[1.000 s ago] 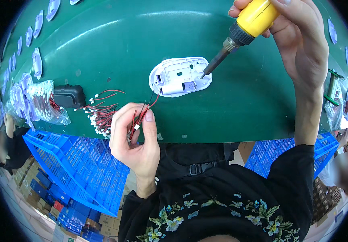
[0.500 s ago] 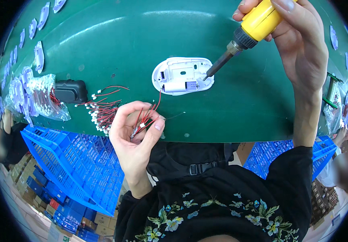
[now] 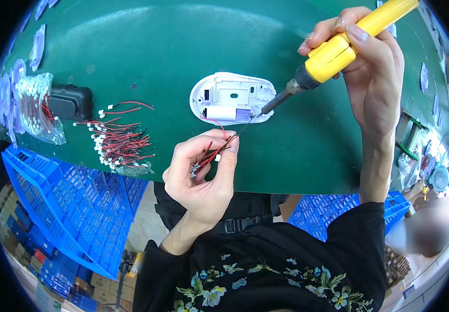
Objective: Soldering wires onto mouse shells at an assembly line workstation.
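on my feed i can't tell whether the iron [image 3: 334, 60] touches the shell [image 3: 229, 102]: too small. below the shell, the left hand [image 3: 201, 179] hides part of the wires [image 3: 210, 157]. far to its lower right, a co-worker's head [image 3: 430, 229] is blurred.

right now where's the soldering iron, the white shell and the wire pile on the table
Soldering iron [image 3: 332, 58], head view: yellow handle
White shell [image 3: 224, 99], head view: inner floor
Wire pile [image 3: 122, 145], head view: middle, red wires
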`<state>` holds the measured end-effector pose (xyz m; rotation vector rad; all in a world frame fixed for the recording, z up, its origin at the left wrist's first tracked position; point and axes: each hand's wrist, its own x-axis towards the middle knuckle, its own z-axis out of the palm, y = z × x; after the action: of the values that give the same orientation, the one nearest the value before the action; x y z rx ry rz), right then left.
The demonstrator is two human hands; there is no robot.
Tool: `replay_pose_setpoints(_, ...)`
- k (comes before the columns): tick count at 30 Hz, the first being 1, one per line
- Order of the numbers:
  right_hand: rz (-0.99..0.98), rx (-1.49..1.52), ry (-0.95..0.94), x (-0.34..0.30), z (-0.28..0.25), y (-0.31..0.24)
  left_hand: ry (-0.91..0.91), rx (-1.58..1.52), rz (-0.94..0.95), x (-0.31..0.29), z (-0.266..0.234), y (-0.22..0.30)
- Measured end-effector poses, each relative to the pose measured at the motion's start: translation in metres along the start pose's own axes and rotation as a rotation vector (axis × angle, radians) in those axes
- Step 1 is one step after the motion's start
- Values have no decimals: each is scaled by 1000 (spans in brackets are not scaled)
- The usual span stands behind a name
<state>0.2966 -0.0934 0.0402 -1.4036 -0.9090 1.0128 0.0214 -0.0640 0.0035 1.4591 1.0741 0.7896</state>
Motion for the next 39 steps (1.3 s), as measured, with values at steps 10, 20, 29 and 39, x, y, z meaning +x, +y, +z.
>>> replay_pose_setpoints(10, 25, 30, 64, 0, 4, 7, -1, -85, 34, 1, -1, -4)
replay_pose_setpoints(20, 14, 57, 77, 1, 8, 12, -20, -91, 53, 0, -4, -7)
replay_pose_setpoints(29, -23, 78, 51, 2, 10, 14, -13, -76, 50, 1, -4, -5)
replay_pose_setpoints(39, -6, 73, 51, 2, 8, 15, -5, -11, 59, 0, -6, -6)
